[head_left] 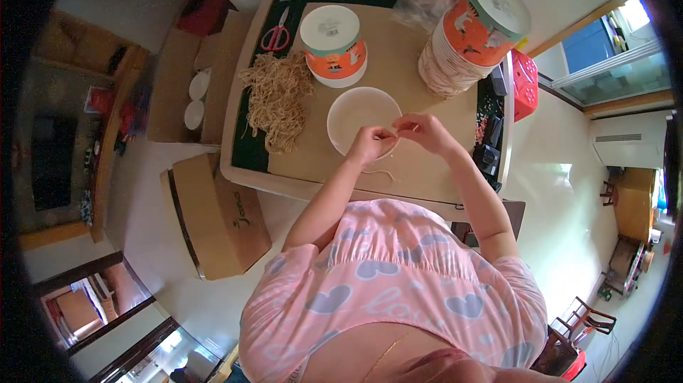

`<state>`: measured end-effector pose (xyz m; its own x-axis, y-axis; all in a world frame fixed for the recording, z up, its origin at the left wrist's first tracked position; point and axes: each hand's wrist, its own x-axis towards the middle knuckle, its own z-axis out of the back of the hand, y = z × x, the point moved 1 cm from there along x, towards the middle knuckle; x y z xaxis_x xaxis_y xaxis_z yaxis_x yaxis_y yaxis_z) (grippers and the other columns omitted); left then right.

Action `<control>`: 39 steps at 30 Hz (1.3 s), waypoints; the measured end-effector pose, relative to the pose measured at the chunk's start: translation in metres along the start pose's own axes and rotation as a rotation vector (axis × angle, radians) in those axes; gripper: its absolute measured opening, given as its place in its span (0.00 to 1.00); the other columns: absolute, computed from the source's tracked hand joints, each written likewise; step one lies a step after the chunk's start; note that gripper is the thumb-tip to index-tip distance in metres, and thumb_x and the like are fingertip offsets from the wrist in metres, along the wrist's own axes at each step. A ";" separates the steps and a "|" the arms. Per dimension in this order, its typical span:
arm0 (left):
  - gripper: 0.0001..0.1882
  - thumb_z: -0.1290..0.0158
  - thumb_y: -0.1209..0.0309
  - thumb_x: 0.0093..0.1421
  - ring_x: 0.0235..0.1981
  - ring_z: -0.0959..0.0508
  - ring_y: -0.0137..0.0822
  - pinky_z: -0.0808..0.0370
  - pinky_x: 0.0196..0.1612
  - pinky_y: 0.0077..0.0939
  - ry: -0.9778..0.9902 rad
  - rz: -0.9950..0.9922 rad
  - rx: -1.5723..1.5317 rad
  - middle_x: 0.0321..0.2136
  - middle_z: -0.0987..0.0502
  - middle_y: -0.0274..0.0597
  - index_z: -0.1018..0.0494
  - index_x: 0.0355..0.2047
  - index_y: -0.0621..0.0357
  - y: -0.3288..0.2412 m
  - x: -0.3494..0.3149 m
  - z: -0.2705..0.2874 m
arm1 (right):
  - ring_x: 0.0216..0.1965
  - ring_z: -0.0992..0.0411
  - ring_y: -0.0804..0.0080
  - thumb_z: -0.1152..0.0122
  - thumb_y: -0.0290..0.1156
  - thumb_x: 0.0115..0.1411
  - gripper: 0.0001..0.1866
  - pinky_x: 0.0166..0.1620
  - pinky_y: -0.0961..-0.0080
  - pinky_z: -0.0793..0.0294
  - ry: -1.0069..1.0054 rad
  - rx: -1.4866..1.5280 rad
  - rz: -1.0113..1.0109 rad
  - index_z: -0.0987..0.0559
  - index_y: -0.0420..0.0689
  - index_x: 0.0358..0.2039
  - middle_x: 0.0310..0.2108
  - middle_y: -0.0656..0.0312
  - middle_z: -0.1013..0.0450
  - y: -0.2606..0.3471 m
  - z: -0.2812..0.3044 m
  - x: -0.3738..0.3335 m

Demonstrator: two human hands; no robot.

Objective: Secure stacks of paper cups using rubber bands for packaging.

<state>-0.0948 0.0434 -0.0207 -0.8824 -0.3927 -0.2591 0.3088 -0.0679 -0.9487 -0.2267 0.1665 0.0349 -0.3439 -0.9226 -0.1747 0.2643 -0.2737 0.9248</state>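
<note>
In front of me on the table stands a round white paper bucket, its open mouth facing up. My left hand is closed in a pinch at the near right part of its rim. My right hand meets it there, thumb and fingers pinched together. What lies between the fingertips is too small to make out. A short piece of beige cord shows just below my left hand, near the table edge. To the left is a tangled heap of similar cord.
Behind the bucket stands an orange-and-white bucket turned upside down. A tall stack of nested buckets leans at the right, and pink-handled scissors lie at the far left. Small dark boxes line the right edge. A cardboard box sits on the floor.
</note>
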 end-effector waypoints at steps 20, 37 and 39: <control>0.09 0.41 0.69 0.51 0.28 0.28 0.21 0.30 0.33 0.20 0.027 0.015 -0.070 0.24 0.23 0.33 0.24 0.27 0.63 0.003 -0.004 0.003 | 0.28 0.30 0.75 0.39 0.22 0.49 0.12 0.30 0.79 0.32 -0.041 -0.223 0.113 0.24 0.43 0.37 0.29 0.62 0.27 0.000 0.004 0.008; 0.07 0.41 0.70 0.51 0.29 0.28 0.21 0.29 0.34 0.20 0.008 0.059 -0.062 0.25 0.23 0.33 0.24 0.27 0.62 0.004 -0.003 0.003 | 0.30 0.28 0.64 0.44 0.25 0.53 0.06 0.34 0.70 0.29 -0.017 -0.239 0.169 0.24 0.41 0.33 0.27 0.56 0.27 0.010 0.001 0.003; 0.08 0.41 0.70 0.51 0.29 0.28 0.22 0.29 0.34 0.20 0.009 0.054 -0.085 0.25 0.23 0.33 0.24 0.26 0.62 0.003 -0.003 0.003 | 0.31 0.28 0.59 0.45 0.26 0.54 0.05 0.34 0.69 0.29 -0.027 -0.283 0.197 0.24 0.40 0.32 0.28 0.54 0.28 0.007 -0.003 0.005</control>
<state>-0.0899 0.0415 -0.0226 -0.8687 -0.3850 -0.3116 0.3250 0.0315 -0.9452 -0.2235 0.1593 0.0400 -0.2837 -0.9588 0.0106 0.5662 -0.1586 0.8089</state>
